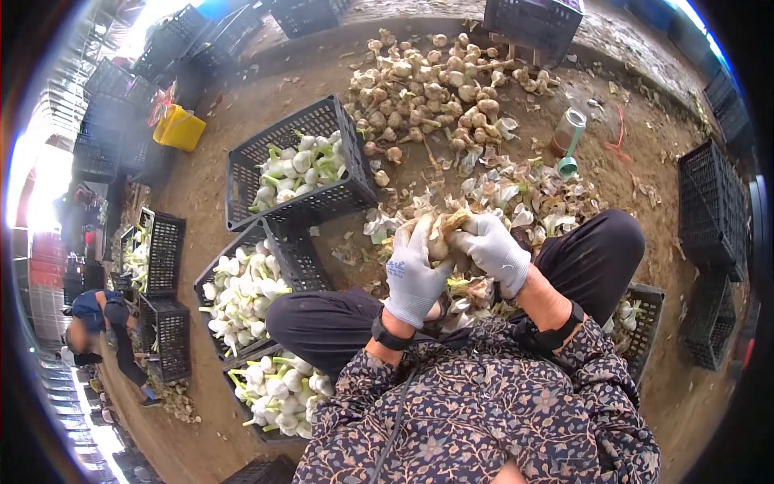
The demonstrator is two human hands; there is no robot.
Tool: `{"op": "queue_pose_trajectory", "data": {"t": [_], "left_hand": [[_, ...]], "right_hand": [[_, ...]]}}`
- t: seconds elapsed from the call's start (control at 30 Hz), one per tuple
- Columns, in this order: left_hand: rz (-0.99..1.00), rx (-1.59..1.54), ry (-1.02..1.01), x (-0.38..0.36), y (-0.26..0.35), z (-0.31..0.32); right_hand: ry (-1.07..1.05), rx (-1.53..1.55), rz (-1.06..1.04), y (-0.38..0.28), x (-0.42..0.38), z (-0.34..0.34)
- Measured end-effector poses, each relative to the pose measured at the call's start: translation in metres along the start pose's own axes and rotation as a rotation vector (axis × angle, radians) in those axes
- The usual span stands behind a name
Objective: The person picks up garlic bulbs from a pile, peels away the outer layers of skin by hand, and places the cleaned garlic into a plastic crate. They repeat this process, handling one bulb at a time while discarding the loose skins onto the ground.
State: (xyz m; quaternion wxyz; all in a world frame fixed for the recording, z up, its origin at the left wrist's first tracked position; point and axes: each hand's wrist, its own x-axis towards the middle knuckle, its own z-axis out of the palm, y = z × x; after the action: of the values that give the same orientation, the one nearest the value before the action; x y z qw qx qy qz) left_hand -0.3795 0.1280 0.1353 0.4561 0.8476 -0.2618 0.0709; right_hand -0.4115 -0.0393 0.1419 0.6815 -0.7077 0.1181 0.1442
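Note:
Between my gloved hands is a garlic bulb (439,240) in dry brownish skin. My left hand (415,274), in a light grey glove, wraps its fingers round one side of the bulb. From the other side my right hand (493,248) pinches at its papery skin. Part of the bulb is hidden by my fingers. Loose peeled skins (516,194) lie on the ground just beyond and under my hands. Farther out is a heap of unpeeled garlic bulbs (435,89).
To the left, black crates (359,181) hold peeled white garlic (246,294). A jar (567,133) with a green lid (568,167) stands at the right of the heap. More crates (713,202) stand far right. A yellow container (178,127) and another person (101,319) are at far left.

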Motion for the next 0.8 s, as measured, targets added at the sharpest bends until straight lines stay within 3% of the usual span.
{"op": "queue_pose_trajectory", "data": {"t": [0.13, 0.2, 0.33, 0.37, 0.4, 0.43, 0.57, 0.67, 0.8], "left_hand": [[-0.069, -0.055, -0.138, -0.001, 0.007, -0.007], [-0.070, -0.068, -0.133, -0.006, 0.007, 0.000], [-0.171, -0.137, 0.040, -0.003, -0.005, -0.001], [-0.278, -0.285, 0.138, 0.000, -0.004, -0.008], [-0.227, -0.206, 0.176, 0.004, -0.004, -0.017], [-0.158, -0.157, 0.164, 0.006, -0.006, -0.021], [0.024, 0.043, 0.133, 0.006, 0.014, -0.019], [0.088, 0.121, 0.119, 0.001, 0.015, -0.006], [0.099, 0.098, 0.101, -0.001, 0.016, -0.010]], "right_hand": [[-0.044, -0.642, -0.251, 0.001, 0.003, -0.026], [-0.056, -0.882, -0.261, 0.002, 0.002, -0.032], [-0.150, -0.387, 0.044, -0.029, -0.030, -0.052], [-0.023, -0.460, -0.084, 0.003, -0.025, -0.063], [0.102, -0.530, -0.209, 0.005, -0.022, -0.059], [0.105, -0.518, -0.142, 0.004, -0.026, -0.061], [-0.002, 0.093, -0.185, -0.006, -0.015, -0.027], [0.006, 0.205, -0.271, -0.007, -0.004, -0.002], [0.186, -0.227, -0.404, 0.003, 0.002, 0.001]]}}
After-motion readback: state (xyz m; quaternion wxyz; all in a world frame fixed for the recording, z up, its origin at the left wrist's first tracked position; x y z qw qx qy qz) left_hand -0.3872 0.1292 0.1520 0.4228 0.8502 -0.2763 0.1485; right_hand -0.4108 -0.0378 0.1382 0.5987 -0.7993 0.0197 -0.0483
